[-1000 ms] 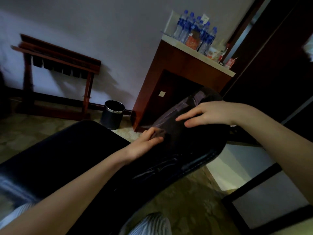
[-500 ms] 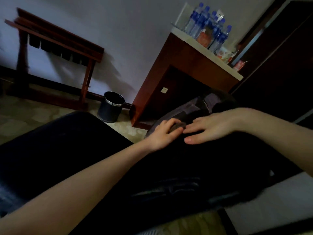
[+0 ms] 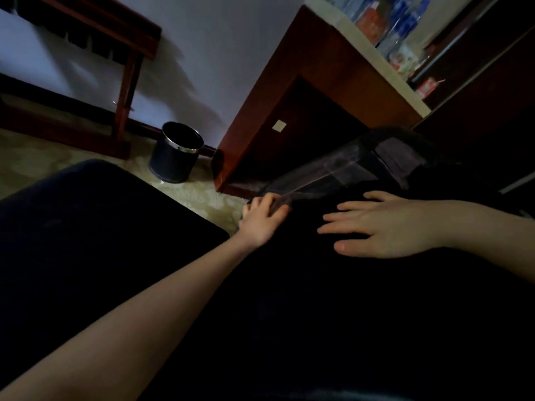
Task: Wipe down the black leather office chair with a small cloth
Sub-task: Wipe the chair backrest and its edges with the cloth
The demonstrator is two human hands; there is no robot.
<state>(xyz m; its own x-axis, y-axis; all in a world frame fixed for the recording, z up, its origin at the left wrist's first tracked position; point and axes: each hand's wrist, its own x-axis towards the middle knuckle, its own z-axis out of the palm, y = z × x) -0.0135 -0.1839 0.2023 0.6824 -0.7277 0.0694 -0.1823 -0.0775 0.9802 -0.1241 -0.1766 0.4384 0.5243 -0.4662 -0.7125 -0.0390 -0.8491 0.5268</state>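
The black leather chair fills the lower frame, very dark, with a glossy strip of its back catching light near the cabinet. My left hand is at the left edge of the chair back, fingers curled over a small dark cloth and pressing it onto the leather. Only a bit of the cloth shows under the fingers. To its right, my right hand lies flat on the chair back with fingers spread, holding nothing.
A black waste bin stands on the pale patterned carpet by the wall. A wooden cabinet holds several water bottles on its white top. A wooden luggage rack stands at the left.
The view has closed in on the chair back. My left hand, with the cloth, has shifted left along the edge. My right hand has flattened, its fingers spread on the leather.
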